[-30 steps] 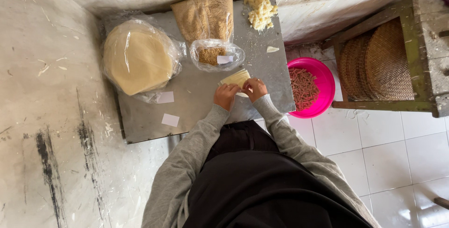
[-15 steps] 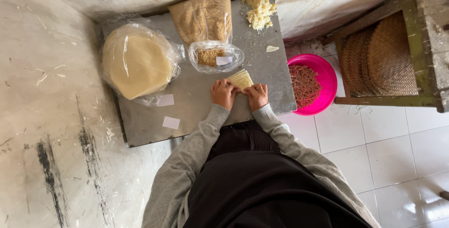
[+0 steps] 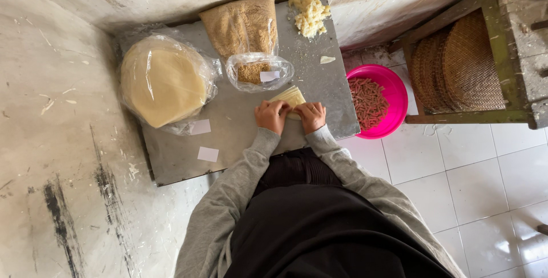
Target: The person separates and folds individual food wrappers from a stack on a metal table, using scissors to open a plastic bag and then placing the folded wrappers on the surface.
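Right now your two hands sit side by side on a pale yellow wrapper that lies on the near right part of the grey board, just in front of your body. Your left hand presses its fingers down on the wrapper's near left edge, and your right hand does the same on the near right edge; both are curled over the sheet, pinching or rolling it rather than lying flat. Only the far corner of the wrapper shows beyond your knuckles.

Judging by its look, the sheet is thin, light and limp, and likely to tear or crack if pulled hard, so hold it by the folded edge with fingertips spread along its width, not by one corner.

Just beyond the wrapper lies a small clear bag of brown crumbs, touching a larger bag of crumbs farther back. To the left sits a round stack of wrappers in clear plastic. A heap of pale yellow filling rests at the far right corner of the board. Two small white paper slips lie on the board to the near left.

Off the board to the right, a pink bowl on the white tiled floor holds reddish-brown rolled pieces. Woven trays stand on edge in a wooden rack beyond it.
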